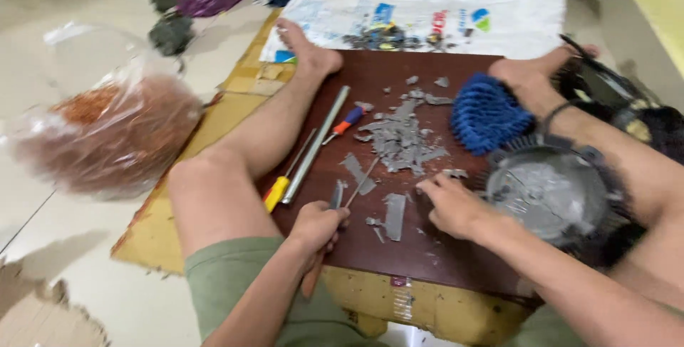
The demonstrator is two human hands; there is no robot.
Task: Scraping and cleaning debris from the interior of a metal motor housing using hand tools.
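Scraps of grey sheet litter the dark brown board on the floor. The left hand grips a thin tool; the right hand pinches a scrap. A white printed sack lies beyond; a clear bag of reddish strands sits left.

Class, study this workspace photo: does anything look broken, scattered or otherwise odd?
Yes. Grey torn scraps lie scattered across the dark brown board, beside a stripped round grey metal part. The left hand grips a thin tool; the right hand picks among the scraps. The yellow cardboard underlay has ragged edges.
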